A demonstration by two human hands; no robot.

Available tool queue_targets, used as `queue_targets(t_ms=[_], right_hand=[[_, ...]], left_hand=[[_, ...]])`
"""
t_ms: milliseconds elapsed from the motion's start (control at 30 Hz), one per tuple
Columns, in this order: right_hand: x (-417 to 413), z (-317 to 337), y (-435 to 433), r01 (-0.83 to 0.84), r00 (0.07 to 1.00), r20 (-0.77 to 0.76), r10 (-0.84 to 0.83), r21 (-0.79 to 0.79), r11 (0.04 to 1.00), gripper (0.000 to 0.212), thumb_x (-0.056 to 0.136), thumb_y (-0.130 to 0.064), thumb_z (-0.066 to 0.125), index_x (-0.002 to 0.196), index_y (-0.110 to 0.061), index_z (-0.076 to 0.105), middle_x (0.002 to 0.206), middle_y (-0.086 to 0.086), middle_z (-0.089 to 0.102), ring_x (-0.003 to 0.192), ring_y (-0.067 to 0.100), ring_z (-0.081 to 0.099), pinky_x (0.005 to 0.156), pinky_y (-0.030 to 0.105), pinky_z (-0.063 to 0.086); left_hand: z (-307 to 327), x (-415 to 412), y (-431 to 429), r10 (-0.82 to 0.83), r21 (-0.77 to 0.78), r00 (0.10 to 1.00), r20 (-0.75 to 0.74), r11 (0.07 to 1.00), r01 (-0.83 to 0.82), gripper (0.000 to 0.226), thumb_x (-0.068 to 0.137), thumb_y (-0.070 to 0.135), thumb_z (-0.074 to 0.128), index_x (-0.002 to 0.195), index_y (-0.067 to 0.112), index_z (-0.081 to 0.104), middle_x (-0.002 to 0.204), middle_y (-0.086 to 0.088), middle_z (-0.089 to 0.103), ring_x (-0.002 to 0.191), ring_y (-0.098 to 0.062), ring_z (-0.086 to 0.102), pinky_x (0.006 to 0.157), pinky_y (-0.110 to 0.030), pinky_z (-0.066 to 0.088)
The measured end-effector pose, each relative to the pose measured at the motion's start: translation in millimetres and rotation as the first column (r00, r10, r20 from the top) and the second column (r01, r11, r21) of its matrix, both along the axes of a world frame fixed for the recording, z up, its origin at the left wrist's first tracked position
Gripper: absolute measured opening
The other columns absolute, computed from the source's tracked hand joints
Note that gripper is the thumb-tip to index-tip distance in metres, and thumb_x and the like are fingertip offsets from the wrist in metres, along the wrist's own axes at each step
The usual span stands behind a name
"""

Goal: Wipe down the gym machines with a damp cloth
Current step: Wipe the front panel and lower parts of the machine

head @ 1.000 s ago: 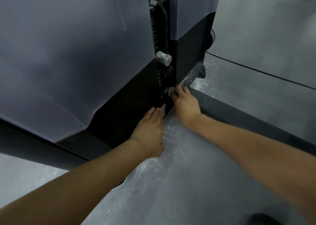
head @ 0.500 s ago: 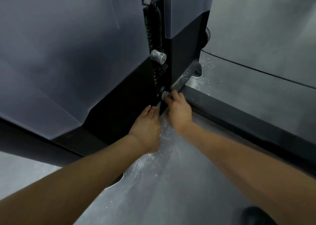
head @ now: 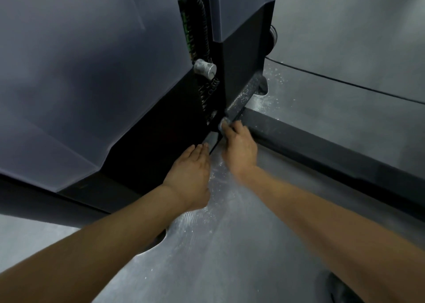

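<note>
The gym machine (head: 92, 84) fills the upper left, its broad grey panel tilted over a black lower housing (head: 156, 146), with a narrower grey panel (head: 239, 8) beside it across a dark vertical slot. Below lies the grey base plate (head: 218, 245), speckled white. A black rail (head: 322, 146) runs along the plate's far edge, from the foot of the slot out to the right.

Both bare forearms reach in from the near corners and meet at the far edge of the plate, where it joins the housing. The left hand (head: 190, 173) lies palm down, fingers straight and pressed together, tips pointing at the bottom of the slot, the hand flat and holding nothing. The right hand (head: 240, 149), just beside it and motion-blurred, has its fingers curled and pinches a small grey piece (head: 223, 123) at the foot of the slot. Blur hides whether that piece is the cloth or a fitting of the machine.

In the slot a black coiled cable (head: 200, 26) hangs down, and a silver knob (head: 205, 69) juts out beneath it, well above both hands
</note>
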State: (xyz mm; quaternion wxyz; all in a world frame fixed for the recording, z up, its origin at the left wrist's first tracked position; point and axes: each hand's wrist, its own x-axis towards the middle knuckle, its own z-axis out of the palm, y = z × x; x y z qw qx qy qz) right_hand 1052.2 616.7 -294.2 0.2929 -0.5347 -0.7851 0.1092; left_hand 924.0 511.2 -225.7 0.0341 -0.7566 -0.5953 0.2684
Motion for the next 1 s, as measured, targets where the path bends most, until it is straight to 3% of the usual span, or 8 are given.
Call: queue_targets(t_ms=[100, 200, 433, 633, 867, 1000], right_hand=[[-3, -14, -36, -0.110, 0.994, -0.015, 0.110, 0.039, 0.993, 0.054, 0.092, 0.001, 0.065, 0.143, -0.016, 0.063, 0.109, 0.001, 0.054, 0.095, 0.022, 0.051, 0.060, 0.031, 0.039], [-2, -18, -36, -0.145, 0.989, 0.020, 0.145, 0.049, 0.988, 0.058, 0.087, 0.000, 0.069, 0.142, -0.017, 0.065, 0.109, -0.001, 0.055, 0.095, 0.020, 0.051, 0.058, 0.029, 0.038], [-1, -1, 4, -0.003, 0.997, 0.072, 0.003, -0.008, 1.000, 0.058, 0.080, 0.004, 0.068, 0.135, -0.012, 0.068, 0.109, 0.008, 0.060, 0.094, 0.030, 0.058, 0.056, 0.042, 0.055], [-20, 3, -24, 0.070, 0.997, -0.003, -0.071, -0.106, 0.992, 0.063, 0.084, 0.004, 0.061, 0.145, -0.012, 0.061, 0.114, 0.009, 0.058, 0.101, 0.029, 0.054, 0.060, 0.038, 0.049], [-7, 20, 12, 0.015, 0.993, 0.118, 0.002, -0.142, 0.990, 0.071, 0.074, 0.009, 0.066, 0.142, -0.010, 0.063, 0.115, 0.012, 0.059, 0.100, 0.034, 0.054, 0.060, 0.039, 0.051], [5, 30, 39, -0.074, 0.960, 0.253, 0.116, -0.167, 0.983, 0.068, 0.074, 0.007, 0.067, 0.141, -0.003, 0.062, 0.121, 0.016, 0.061, 0.104, 0.039, 0.057, 0.062, 0.042, 0.057]], left_hand=[[3, 0, 2, -0.007, 0.006, 1.000, 0.011, 1.000, 0.006, 0.096, 0.104, 0.057, 0.041, 0.167, -0.004, 0.002, 0.177, -0.023, 0.000, 0.166, -0.032, 0.002, 0.135, -0.046, 0.002], [1, -1, 0, -0.006, 0.013, 1.000, 0.027, 1.000, 0.005, 0.096, 0.104, 0.057, 0.041, 0.168, -0.004, 0.002, 0.177, -0.022, 0.000, 0.166, -0.031, 0.001, 0.135, -0.046, 0.002], [-9, 3, -2, 0.038, 0.017, 0.995, 0.089, 0.999, -0.040, 0.099, 0.104, 0.058, 0.041, 0.166, -0.006, -0.001, 0.176, -0.026, -0.006, 0.165, -0.036, 0.000, 0.135, -0.048, 0.004], [0, 2, -3, 0.108, -0.028, 0.969, 0.223, 0.994, -0.104, 0.097, 0.106, 0.054, 0.044, 0.167, -0.003, -0.005, 0.177, -0.022, -0.010, 0.166, -0.031, -0.005, 0.135, -0.044, 0.000], [15, 8, 8, 0.237, -0.115, 0.905, 0.353, 0.971, -0.210, 0.096, 0.105, 0.054, 0.051, 0.170, 0.003, 0.002, 0.179, -0.013, -0.003, 0.166, -0.024, 0.001, 0.135, -0.037, 0.001], [26, 11, 18, 0.311, -0.179, 0.883, 0.353, 0.948, -0.262, 0.091, 0.103, 0.052, 0.057, 0.170, 0.009, 0.014, 0.180, -0.009, 0.002, 0.165, -0.024, 0.009, 0.133, -0.038, 0.015]])
